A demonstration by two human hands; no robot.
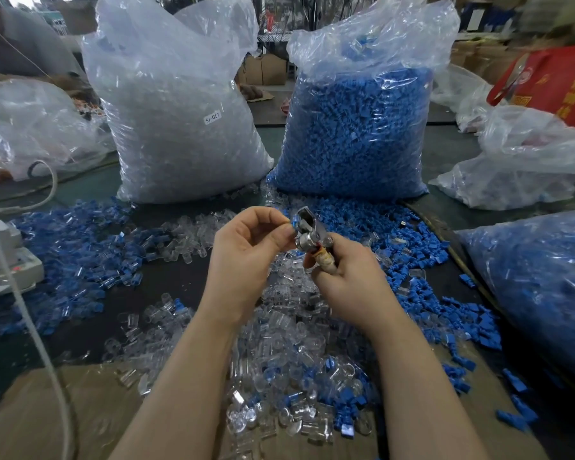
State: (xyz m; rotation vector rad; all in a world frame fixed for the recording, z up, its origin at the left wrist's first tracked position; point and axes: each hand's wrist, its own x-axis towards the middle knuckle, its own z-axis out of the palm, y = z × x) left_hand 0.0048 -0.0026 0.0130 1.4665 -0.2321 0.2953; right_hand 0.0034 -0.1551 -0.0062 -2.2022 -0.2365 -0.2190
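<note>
In the head view, a metal tool [307, 231] is held up above the desk [452, 210], between the two hands and over a heap of loose clear pieces [279, 330]. Its wrapped handle is gripped by the right hand [354, 277], whose fingers [326, 260] are curled tightly round it, so that only the shiny head is left showing. The left hand [246, 257] is brought up to that head from the side. Its fingers [273, 215] are curled, with thumb and forefinger closed against the metal. Whether a small piece is pinched between them cannot be told.

Loose blue pieces [412, 260] are spread to the right of the clear heap, and a mixed scatter of blue and clear pieces [80, 247] is seen to the left. A sheet of cardboard [63, 413] is laid along the near edge, partly under the clear heap.

Behind the hands, two tall plastic bags are stood side by side. One is a bag of clear pieces [180, 144] marked with a small white label [212, 117], and the other is a bag of blue pieces [356, 137]. A further bag of blue parts [545, 280] is seen at the right edge, with a red bag [565, 84] well behind it. A white device [4, 260] and a pale cable [30, 327] are found at the left edge.
</note>
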